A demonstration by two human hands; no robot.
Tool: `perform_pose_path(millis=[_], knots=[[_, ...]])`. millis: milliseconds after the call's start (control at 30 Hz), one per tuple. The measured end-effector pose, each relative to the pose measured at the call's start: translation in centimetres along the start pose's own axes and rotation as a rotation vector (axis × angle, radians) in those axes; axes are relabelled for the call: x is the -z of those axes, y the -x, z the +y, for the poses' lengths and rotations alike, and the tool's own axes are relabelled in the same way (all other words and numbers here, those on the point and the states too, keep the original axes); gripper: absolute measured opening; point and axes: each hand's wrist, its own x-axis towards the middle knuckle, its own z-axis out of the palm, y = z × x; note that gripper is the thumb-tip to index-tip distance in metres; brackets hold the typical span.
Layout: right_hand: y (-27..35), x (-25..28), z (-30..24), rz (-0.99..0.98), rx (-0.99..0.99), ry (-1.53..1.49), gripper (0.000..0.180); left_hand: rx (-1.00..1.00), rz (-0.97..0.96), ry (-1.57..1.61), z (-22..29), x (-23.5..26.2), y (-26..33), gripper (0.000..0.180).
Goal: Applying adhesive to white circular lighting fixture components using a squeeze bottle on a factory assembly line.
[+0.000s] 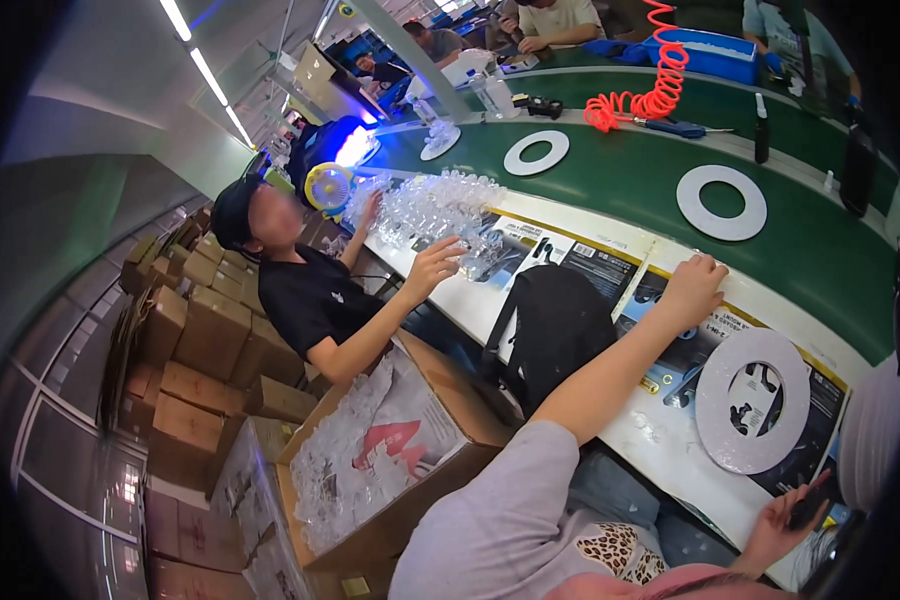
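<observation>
My left hand (692, 292) reaches across the white worktable to its far edge, where the green belt begins. Its fingers are bent and close together; whatever lies under them is hidden. Low on the right, my right hand (778, 528) closes around a small black object (808, 507), too dark to name. Between the two hands a white flat ring (715, 405) lies on dark printed cardboard packaging (820, 410). Another white ring (695, 205) rests on the belt beyond my left hand. A pile of white rings (875, 440) stands at the right edge, beside my right hand.
A black fabric item (560, 335) sits left of my forearm. An open carton (450, 400) holds clear plastic pieces. A co-worker (315, 300) reaches toward piled clear plastic parts (420, 210). Over the green belt (610, 170) hangs a red coiled hose (660, 85). Brown cartons (210, 330) are stacked left.
</observation>
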Motion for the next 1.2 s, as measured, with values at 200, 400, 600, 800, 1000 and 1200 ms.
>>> perform_pose_path(millis=[200, 400, 600, 800, 1000, 1200], knots=[[-0.6, 1.0, -0.4, 0.077, 0.078, 0.028, 0.036, -0.039, 0.077, -0.018, -0.9, -0.4, 0.6, 0.026], [-0.2, 0.3, -0.5, 0.102, 0.040, -0.042, 0.035, -0.024, 0.077, -0.011, -0.7, -0.7, 1.0, 0.023], [-0.9, 2.6, -1.4, 0.096, 0.016, -0.078, 0.031, -0.025, 0.107, 0.003, -0.8, -0.5, 1.4, 0.022], [-0.2, 1.9, -2.4, 0.016, -0.031, -0.107, 0.032, 0.005, -0.003, 0.004, -0.3, -0.9, 0.4, 0.018], [-0.3, -3.4, 1.4, 0.110, -0.065, -0.056, 0.046, 0.064, -0.058, -0.013, -2.0, -0.1, 0.6, 0.013], [0.4, -5.7, 2.4, 0.275, -0.015, -0.026, 0.059, -0.045, 0.091, -0.014, -0.4, 0.3, 0.4, 0.038]])
